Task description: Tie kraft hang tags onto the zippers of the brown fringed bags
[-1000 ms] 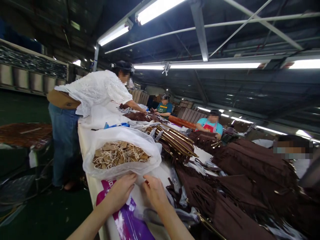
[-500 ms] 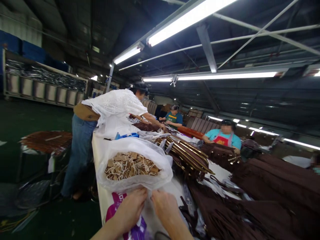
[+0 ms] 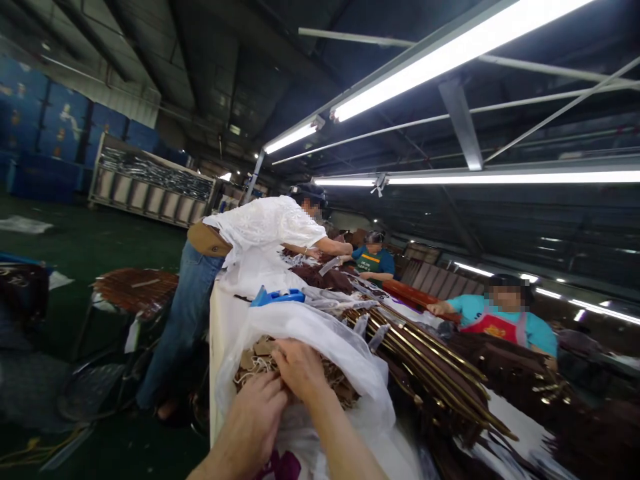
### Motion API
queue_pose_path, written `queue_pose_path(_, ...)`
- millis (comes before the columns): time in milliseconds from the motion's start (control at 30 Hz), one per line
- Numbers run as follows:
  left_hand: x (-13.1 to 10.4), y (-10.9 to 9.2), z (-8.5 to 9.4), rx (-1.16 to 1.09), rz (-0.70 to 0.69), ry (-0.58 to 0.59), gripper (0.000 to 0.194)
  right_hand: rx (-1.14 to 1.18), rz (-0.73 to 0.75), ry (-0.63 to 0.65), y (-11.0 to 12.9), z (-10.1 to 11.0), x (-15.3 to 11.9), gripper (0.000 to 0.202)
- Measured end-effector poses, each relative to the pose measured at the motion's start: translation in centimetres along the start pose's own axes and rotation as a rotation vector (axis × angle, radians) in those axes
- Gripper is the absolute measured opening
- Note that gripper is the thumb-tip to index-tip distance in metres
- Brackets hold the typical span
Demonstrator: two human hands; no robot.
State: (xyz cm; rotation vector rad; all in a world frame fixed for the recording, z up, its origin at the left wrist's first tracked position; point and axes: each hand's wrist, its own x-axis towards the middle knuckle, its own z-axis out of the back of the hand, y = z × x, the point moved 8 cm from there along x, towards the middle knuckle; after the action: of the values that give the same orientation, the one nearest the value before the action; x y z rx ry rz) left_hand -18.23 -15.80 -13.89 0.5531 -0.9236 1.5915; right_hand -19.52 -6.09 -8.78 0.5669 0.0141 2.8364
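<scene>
A translucent white plastic bag [image 3: 320, 319] stands open on the table, filled with brown cardboard tags [image 3: 259, 357] on white strings. My right hand [image 3: 300, 367] reaches over the bag's opening, its bent fingers down at the tags. Beside it on the left, my left hand [image 3: 257, 410] is at the near rim, fingers curled, its fingertips close to my right hand. What either hand grips, if anything, is hidden under the fingers.
Gold-edged brown pieces [image 3: 430, 360] and dark brown fabric [image 3: 510, 353] lie to the right. A blue tool [image 3: 280, 297] is behind the bag. One person in white [image 3: 265, 227] leans over the table; two more sit across. A stool [image 3: 135, 290] stands left.
Both hands have moved from the table in front of the bag up to its opening, my right hand onto the tags. The view has shifted left, and the person in white has moved their arms.
</scene>
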Motion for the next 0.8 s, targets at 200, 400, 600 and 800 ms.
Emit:
queue_pose_path(200,-1.6,1.1,-3.2,0.127,0.008,0.189,0.047,-0.091,-0.063,0.102,-0.8,-3.5,2.6,0.012)
queue_pose_path(400,-1.9,1.5,-3.4,0.117,0.029,0.195,0.044,-0.117,-0.039,-0.011,-1.5,-0.8,1.9,0.025)
queue_pose_path(600,-1.3,1.1,-2.7,0.111,0.062,0.173,0.04,-0.098,-0.118,-0.165,-2.5,3.5,-2.8,0.03)
queue_pose_path(800,-0.6,-0.2,-1.2,0.17,0.064,0.153,0.037,-0.013,-0.069,-0.129,-2.5,3.9,-5.2,0.025)
